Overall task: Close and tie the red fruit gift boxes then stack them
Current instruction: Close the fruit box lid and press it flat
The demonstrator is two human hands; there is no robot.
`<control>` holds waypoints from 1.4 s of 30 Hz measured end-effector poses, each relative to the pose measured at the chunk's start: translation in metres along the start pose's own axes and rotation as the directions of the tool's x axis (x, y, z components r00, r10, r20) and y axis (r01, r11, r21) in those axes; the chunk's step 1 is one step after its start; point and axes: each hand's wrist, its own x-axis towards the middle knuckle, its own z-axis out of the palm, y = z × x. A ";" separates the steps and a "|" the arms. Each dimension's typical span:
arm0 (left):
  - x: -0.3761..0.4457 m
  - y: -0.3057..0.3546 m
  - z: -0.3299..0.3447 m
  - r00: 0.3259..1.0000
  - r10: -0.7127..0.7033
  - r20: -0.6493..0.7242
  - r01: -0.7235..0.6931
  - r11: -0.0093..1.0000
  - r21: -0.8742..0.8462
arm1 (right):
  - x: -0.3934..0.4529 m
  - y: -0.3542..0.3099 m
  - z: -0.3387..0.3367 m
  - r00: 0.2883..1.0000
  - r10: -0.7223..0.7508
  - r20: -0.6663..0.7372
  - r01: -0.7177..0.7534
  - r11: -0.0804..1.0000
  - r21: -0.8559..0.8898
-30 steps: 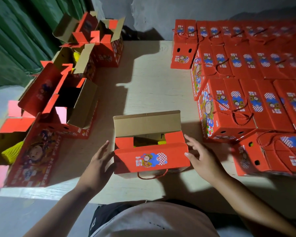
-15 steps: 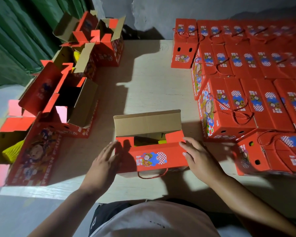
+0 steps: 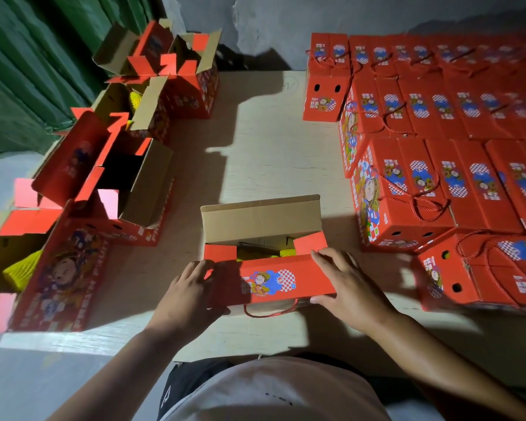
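Box (image 3: pixel 264 265) at lower centre, counter (image 3: pixel 255 153) | stiff light card, flaps bend | left hand (image 3: pixel 192 287), right hand (image 3: pixel 346 284) grasp near flap ends | take flap corners.

The open box (image 3: pixel 264 262) is red outside, plain brown card inside, with a blue cartoon figure and red-white check on its near flap (image 3: pixel 271 281); yellow netting (image 3: pixel 255 253) shows within; its cord (image 3: pixel 268 312) is red; the desk (image 3: pixel 264 153) is pale wood; the curtain (image 3: pixel 28 56) is green.

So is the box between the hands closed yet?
Not yet. The box has its back flap standing up, and yellow padding shows through the gap.
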 end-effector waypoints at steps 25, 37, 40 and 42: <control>-0.006 0.004 0.009 0.999 0.018 -0.032 -0.017 0.999 0.027 | -0.008 -0.003 0.002 1.000 0.021 -0.005 -0.021 0.998 0.056; -0.017 0.008 0.040 0.999 -0.033 0.012 0.033 0.999 0.032 | -0.015 -0.005 0.009 0.998 0.001 0.065 0.000 1.000 -0.015; -0.016 0.007 0.042 0.999 -0.038 0.023 0.038 0.999 0.035 | -0.016 -0.004 0.011 0.998 -0.005 0.067 0.005 1.000 -0.005; -0.015 0.007 0.043 0.999 -0.042 0.031 0.041 0.998 0.044 | -0.016 -0.003 0.012 0.997 -0.011 0.070 0.012 1.000 -0.003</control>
